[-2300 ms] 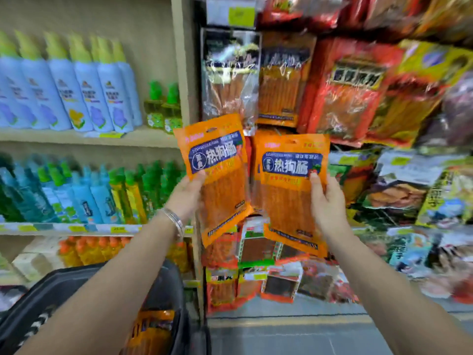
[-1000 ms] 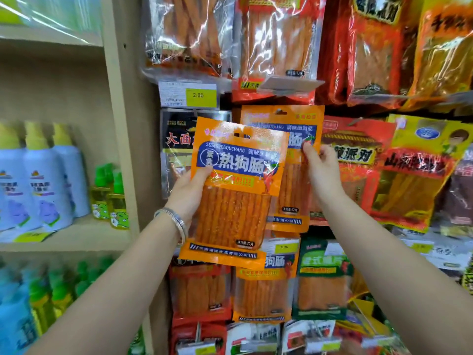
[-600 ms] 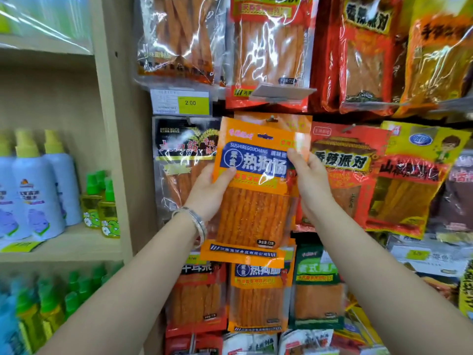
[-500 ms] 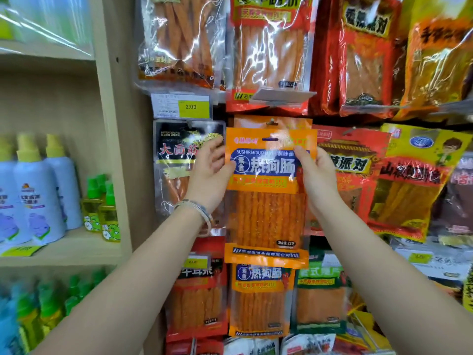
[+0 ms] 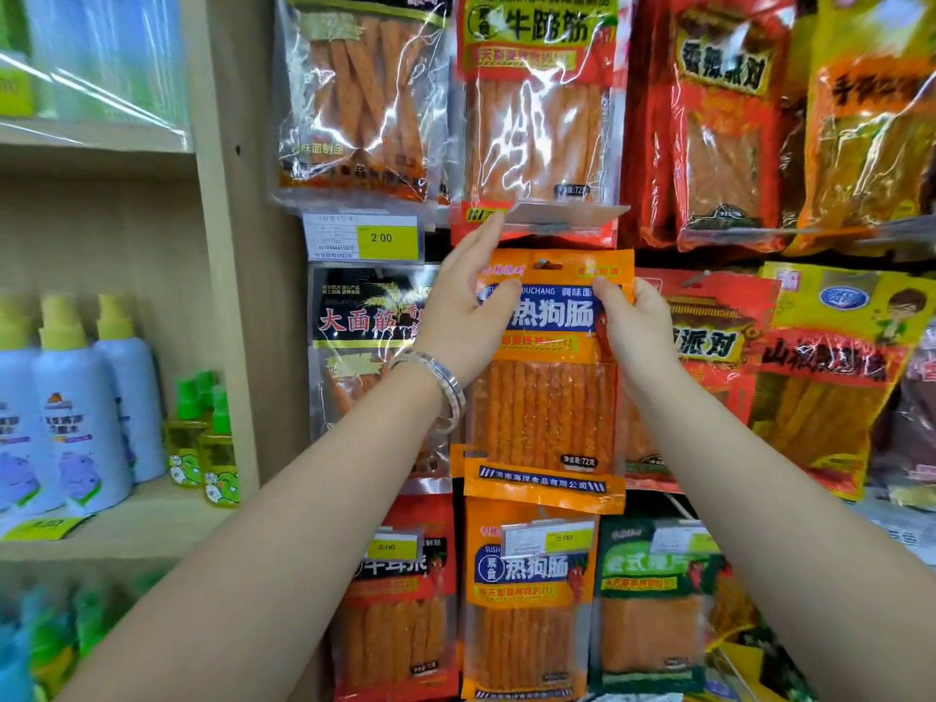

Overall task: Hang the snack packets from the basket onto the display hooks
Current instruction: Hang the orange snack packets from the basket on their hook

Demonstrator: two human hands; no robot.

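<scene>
Left hand [image 5: 466,316] and right hand [image 5: 633,331] pinch orange packet [image 5: 542,407], raised nearer the price tag [image 5: 562,215].

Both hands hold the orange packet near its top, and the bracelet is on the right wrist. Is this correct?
Not quite: the head view shows the bracelet on the left wrist. The rest stands: the left hand and right hand both hold the orange packet near its top.
</scene>
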